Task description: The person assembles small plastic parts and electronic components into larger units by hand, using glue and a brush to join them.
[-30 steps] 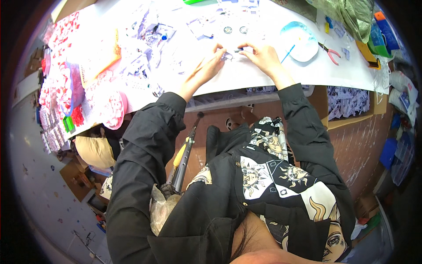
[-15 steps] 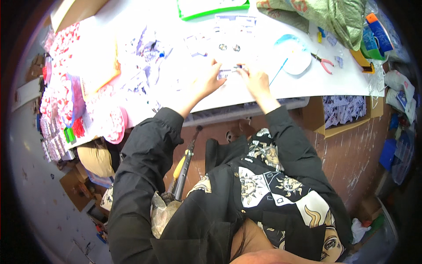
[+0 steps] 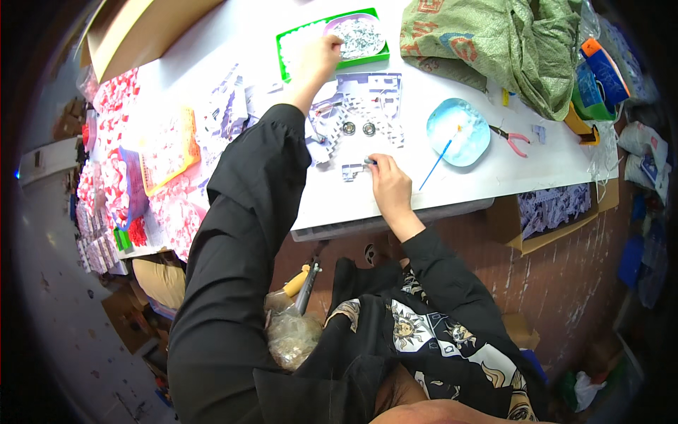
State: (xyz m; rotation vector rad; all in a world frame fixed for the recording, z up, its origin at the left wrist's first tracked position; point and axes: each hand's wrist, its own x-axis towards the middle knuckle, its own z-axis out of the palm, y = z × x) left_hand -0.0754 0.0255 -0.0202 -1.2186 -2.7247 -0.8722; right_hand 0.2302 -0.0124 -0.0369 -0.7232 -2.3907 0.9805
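Note:
My left hand is stretched out to a pale oval dish of small grey-green parts. Its fingers are pinched together at the dish's left side; what is between them, if anything, cannot be made out. The dish sits in a green-rimmed tray. Nearer me, my right hand pinches a small dark piece between thumb and fingertips. Just left of these fingertips lies a small light-grey plastic part on the white table. Beyond it are two dark round pieces, the left one and the right one, among grey plastic parts.
To the right lie a light-blue dish with a thin blue stick and red-handled pliers. A green woven sack covers the far right. Red-and-white pieces and an orange basket crowd the left. Below the table's edge stands a cardboard box.
My left hand has moved away from beside the right hand, forward to the oval dish. My right hand stays near the small grey part. The view has tilted, showing more of the table's far side.

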